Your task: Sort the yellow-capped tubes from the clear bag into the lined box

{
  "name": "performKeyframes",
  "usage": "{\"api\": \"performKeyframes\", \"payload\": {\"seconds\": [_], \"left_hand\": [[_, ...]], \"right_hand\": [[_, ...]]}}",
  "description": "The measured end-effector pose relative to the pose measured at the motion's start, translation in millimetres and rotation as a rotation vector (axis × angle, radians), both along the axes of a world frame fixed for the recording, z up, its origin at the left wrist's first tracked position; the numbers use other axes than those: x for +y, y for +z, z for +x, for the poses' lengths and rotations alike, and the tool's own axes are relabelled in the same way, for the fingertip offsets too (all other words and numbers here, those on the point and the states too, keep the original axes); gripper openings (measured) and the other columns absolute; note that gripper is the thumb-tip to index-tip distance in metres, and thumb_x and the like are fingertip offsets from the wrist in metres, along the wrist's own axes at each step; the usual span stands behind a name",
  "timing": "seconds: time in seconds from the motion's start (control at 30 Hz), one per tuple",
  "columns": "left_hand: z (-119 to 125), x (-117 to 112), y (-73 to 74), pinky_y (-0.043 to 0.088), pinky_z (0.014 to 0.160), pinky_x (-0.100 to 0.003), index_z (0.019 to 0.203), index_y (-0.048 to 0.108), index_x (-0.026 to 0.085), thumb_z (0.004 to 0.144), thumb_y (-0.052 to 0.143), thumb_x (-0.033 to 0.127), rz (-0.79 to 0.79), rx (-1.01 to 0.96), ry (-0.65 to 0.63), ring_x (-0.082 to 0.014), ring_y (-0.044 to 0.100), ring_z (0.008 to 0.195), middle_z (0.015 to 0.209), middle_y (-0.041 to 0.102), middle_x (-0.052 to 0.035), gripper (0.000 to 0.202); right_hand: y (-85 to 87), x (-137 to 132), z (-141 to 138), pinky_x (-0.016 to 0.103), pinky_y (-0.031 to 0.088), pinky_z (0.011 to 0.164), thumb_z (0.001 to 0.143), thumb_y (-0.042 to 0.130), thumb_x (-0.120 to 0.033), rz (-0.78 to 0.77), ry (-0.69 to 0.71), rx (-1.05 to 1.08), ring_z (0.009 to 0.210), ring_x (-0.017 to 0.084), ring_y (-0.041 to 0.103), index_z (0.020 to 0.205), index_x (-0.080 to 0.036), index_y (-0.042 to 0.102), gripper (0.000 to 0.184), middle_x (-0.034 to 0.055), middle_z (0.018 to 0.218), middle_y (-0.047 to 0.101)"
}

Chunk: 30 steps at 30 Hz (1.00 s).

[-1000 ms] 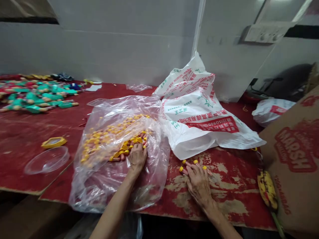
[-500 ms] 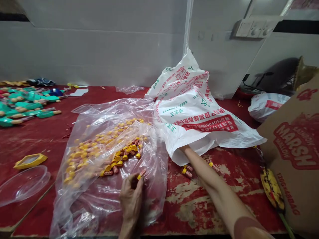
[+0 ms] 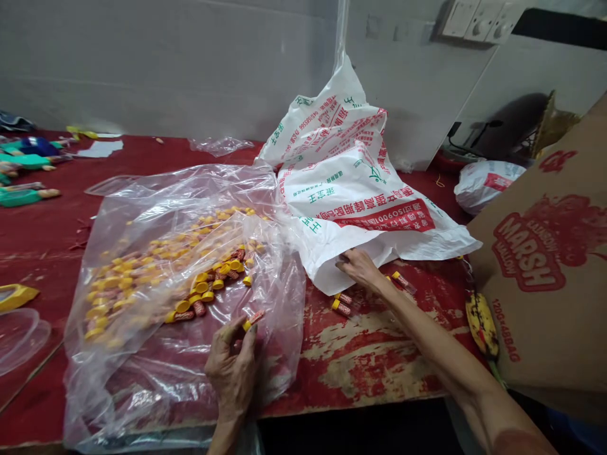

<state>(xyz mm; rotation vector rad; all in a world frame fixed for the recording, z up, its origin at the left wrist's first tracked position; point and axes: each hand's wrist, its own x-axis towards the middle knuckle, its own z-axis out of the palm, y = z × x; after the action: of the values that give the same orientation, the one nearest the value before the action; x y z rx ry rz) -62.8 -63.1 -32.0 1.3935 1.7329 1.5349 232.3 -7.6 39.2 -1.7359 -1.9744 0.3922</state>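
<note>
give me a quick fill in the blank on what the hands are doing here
The left hand holds a small tube with a ____ cap.
The right hand touches the edge of a printed white bag, whose lettering is green and ____.
Beside the cardboard box lies a spotted ____.

Answers: yellow, red, banana

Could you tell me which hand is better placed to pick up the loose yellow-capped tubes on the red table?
Probably the right hand: it is at the white sack's edge, beside the tubes, while the left hand holds a tube.
</note>
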Motion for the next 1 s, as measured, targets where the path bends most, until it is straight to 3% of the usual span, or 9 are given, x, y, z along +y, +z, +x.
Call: {"api": "performKeyframes", "payload": {"seconds": [0.1,0.17,0.23,0.33,0.5,0.63,0.77,0.83,1.0], "left_hand": [[15.5,-18.1,12.7,0.05,0.072,-0.029,0.105,0.062,0.02,0.072,0.07,0.046,-0.011,-0.191,-0.067,-0.0188,0.062,0.082,0.094,0.065,-0.0039,0.042],[32.7,-32.1,21.4,0.052,0.073,-0.028,0.103,0.063,0.02,0.072,0.072,0.043,-0.051,-0.303,-0.202,-0.0185,0.063,0.082,0.094,0.066,-0.0041,0.04],[51.6,-44.5,27.0,0.053,0.074,-0.028,0.098,0.065,0.019,0.073,0.073,0.041,-0.105,-0.363,-0.364,-0.0185,0.064,0.082,0.092,0.067,-0.0044,0.035],[73.5,-57.5,28.9,0.053,0.072,-0.026,0.094,0.066,0.019,0.074,0.073,0.04,-0.14,-0.401,-0.488,-0.0176,0.064,0.08,0.088,0.067,-0.0038,0.03],[83.0,-67.0,30.1,0.053,0.075,-0.025,0.093,0.068,0.019,0.073,0.074,0.038,-0.135,-0.431,-0.528,-0.0174,0.064,0.082,0.089,0.066,-0.0041,0.028],[83.6,-69.2,30.7,0.053,0.076,-0.025,0.091,0.068,0.018,0.067,0.078,0.04,-0.221,-0.497,-0.488,-0.018,0.064,0.083,0.089,0.068,-0.0045,0.034],[92.9,-68.8,28.0,0.054,0.068,-0.024,0.091,0.066,0.018,0.06,0.083,0.041,-0.367,-0.711,-0.444,-0.0162,0.064,0.077,0.089,0.067,-0.0034,0.042],[100.9,-71.5,28.7,0.053,0.065,-0.023,0.088,0.066,0.018,0.057,0.085,0.039,-0.425,-0.815,-0.466,-0.0145,0.062,0.072,0.085,0.066,-0.0025,0.042],[118.1,-81.6,33.3,0.05,0.063,-0.02,0.082,0.068,0.016,0.054,0.086,0.034,-0.419,-0.942,-0.455,-0.0117,0.059,0.07,0.082,0.065,-0.0017,0.038]], "right_hand": [[-7.4,-36.7,4.2,0.032,0.047,0.084,0.089,0.049,-0.031,-0.022,0.112,0.308,0.097,0.02,0.06,0.117,-0.015,0.063,0.035,0.0085,0.111,0.065],[-15.0,-69.5,1.4,0.035,0.048,0.087,0.088,0.052,-0.036,-0.08,0.141,0.517,0.101,0.021,0.061,0.122,-0.018,0.06,0.039,0.0082,0.115,0.064],[-21.5,-96.8,-5.5,0.037,0.049,0.087,0.086,0.057,-0.036,-0.137,0.131,0.596,0.101,0.022,0.062,0.124,-0.021,0.06,0.041,0.0081,0.114,0.065],[-27.5,-118.9,-17.6,0.037,0.049,0.089,0.085,0.059,-0.03,-0.105,0.188,0.54,0.102,0.022,0.061,0.123,-0.021,0.06,0.039,0.009,0.115,0.065],[-33.6,-131.2,-23.6,0.041,0.041,0.101,0.088,0.052,-0.023,0.035,0.313,0.36,0.114,0.022,0.054,0.127,-0.02,0.055,0.04,0.0095,0.118,0.063],[-33.8,-139.9,-21.2,0.048,0.03,0.11,0.091,0.046,-0.027,0.064,0.144,0.432,0.116,0.023,0.053,0.125,-0.025,0.057,0.036,0.0066,0.123,0.061],[-37.9,-140.5,-19.5,0.038,0.048,0.091,0.091,0.039,-0.035,0.14,-0.276,0.941,0.099,0.021,0.06,0.124,-0.023,0.051,0.037,0.0086,0.111,0.062],[-42.8,-142.0,-19.7,0.034,0.051,0.082,0.088,0.042,-0.038,0.198,-0.407,1.133,0.09,0.019,0.061,0.125,-0.022,0.045,0.04,0.0087,0.107,0.061],[-51.4,-160.0,-25.7,0.029,0.048,0.086,0.081,0.061,-0.038,0.164,-0.377,1.275,0.097,0.017,0.057,0.114,-0.023,0.051,0.038,0.0064,0.108,0.06]]}}
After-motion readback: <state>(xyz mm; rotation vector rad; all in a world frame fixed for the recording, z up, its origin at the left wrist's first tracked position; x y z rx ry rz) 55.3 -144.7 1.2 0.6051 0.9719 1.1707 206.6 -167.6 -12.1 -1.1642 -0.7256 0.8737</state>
